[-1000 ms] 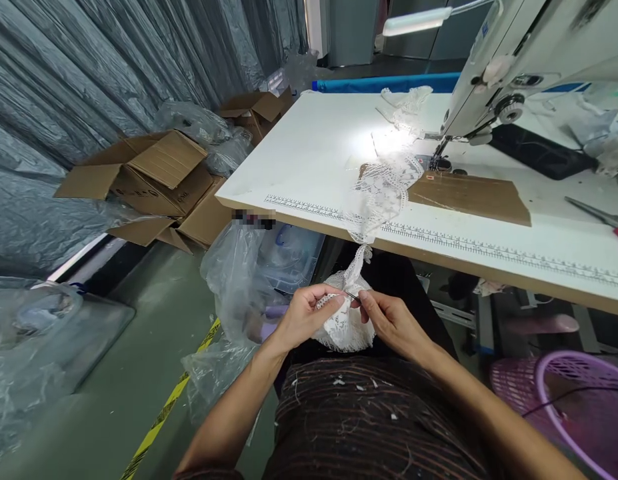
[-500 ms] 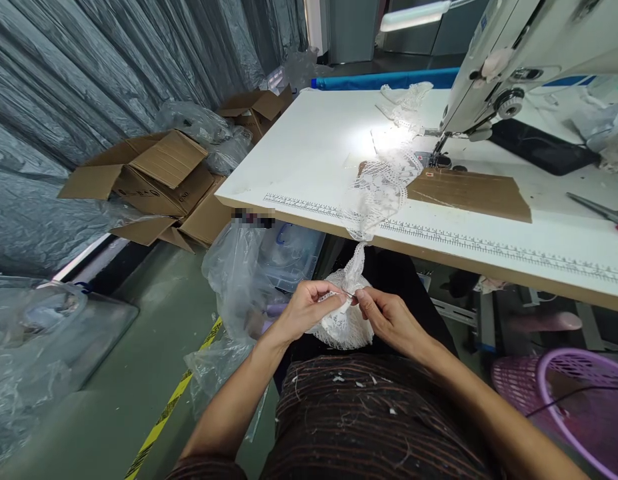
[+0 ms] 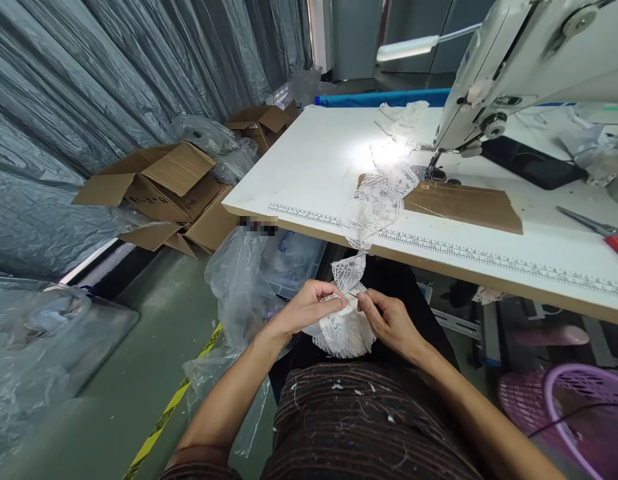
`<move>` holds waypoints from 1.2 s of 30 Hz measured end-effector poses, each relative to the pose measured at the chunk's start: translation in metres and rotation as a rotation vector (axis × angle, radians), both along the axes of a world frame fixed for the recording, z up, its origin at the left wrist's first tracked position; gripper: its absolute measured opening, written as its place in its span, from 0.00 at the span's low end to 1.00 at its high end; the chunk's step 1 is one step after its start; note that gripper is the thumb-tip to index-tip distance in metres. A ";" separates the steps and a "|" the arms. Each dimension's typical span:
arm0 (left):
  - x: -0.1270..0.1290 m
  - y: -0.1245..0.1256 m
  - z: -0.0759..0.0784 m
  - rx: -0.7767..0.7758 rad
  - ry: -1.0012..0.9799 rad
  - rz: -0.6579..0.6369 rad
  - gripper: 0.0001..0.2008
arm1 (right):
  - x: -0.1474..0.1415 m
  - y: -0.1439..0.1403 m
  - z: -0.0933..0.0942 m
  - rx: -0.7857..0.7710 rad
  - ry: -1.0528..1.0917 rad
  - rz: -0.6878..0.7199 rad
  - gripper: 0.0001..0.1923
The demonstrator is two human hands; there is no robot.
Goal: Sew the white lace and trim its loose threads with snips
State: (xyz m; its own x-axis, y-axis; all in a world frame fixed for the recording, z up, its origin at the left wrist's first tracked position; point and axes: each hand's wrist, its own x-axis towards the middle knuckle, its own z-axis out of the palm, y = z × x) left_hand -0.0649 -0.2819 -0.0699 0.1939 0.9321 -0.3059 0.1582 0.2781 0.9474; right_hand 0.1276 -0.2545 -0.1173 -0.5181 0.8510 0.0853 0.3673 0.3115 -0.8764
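The lace (image 3: 346, 337) lay bunched over the person's lap, just below the front edge of the table (image 3: 283, 170), and a strip of it ran up over that edge onto the white top. The left hand (image 3: 306, 312) had thumb and fingers pinched together on the lace, with no clear gap between the tips. The right hand (image 3: 391, 323) was closed too, thumb against finger, on a thin dark tool (image 3: 355, 295) that pointed toward the left fingertips; it was too small to tell what kind it was, or whether its tip was in the cloth.

On the table, the strip lay partly over the left end of a brown card (image 3: 463, 208), near the needle area of the sewing machine (image 3: 529, 73). A printed ruler (image 3: 489, 261) ran along the front edge. Scissors (image 3: 596, 228) with a red handle lay at the right, and a black slab (image 3: 533, 162) lay behind the card. A lamp (image 3: 409, 49) hung beyond the machine's head. A purple basket (image 3: 523, 399) stood low at the right, and open boxes (image 3: 176, 170) sat at the left.
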 end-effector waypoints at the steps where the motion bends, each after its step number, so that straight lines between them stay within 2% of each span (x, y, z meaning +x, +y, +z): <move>1: -0.002 0.002 -0.002 0.021 0.033 0.007 0.12 | 0.002 0.001 -0.003 -0.022 0.022 -0.049 0.23; 5: -0.014 0.017 -0.005 0.163 0.157 0.118 0.11 | 0.008 0.004 -0.008 -0.128 0.120 -0.170 0.28; 7: -0.019 0.026 -0.007 0.223 0.217 0.210 0.17 | 0.008 0.006 -0.004 -0.140 0.164 -0.182 0.28; 9: -0.018 0.033 -0.009 0.264 0.290 0.248 0.20 | 0.004 0.009 0.002 -0.123 0.185 -0.206 0.25; 13: 0.002 0.030 -0.011 0.355 0.418 0.128 0.12 | -0.013 0.016 0.018 -0.097 0.255 -0.314 0.19; 17: 0.017 0.018 0.001 0.467 0.444 -0.017 0.08 | -0.025 0.019 0.026 -0.085 0.278 -0.407 0.16; 19: 0.012 0.017 0.009 0.499 0.381 0.013 0.08 | -0.023 0.016 0.029 -0.068 0.258 -0.358 0.12; 22: -0.002 0.020 0.017 0.536 0.281 0.083 0.14 | -0.017 0.003 0.034 -0.047 0.259 -0.215 0.11; 25: -0.010 0.021 0.016 0.513 0.178 -0.043 0.19 | -0.011 -0.017 0.039 -0.040 0.266 -0.087 0.11; 27: -0.008 0.018 0.013 0.456 0.077 -0.161 0.18 | -0.009 -0.029 0.040 -0.043 0.263 -0.041 0.11; 29: -0.004 0.013 0.010 0.408 0.002 -0.215 0.15 | -0.005 -0.036 0.038 -0.057 0.246 -0.019 0.10; 33: 0.004 0.003 0.006 0.330 -0.009 -0.126 0.12 | 0.006 -0.034 0.033 -0.118 0.189 0.001 0.10; 36: 0.005 -0.001 0.004 0.217 0.018 -0.028 0.12 | 0.012 -0.025 0.027 -0.173 0.161 0.008 0.17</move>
State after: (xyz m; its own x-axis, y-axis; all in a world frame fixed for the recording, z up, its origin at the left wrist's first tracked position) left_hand -0.0599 -0.2828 -0.0654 0.2170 0.9708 -0.1020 0.1807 0.0628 0.9815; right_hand 0.1396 -0.2795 -0.0904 -0.5162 0.8562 0.0210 0.2162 0.1540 -0.9641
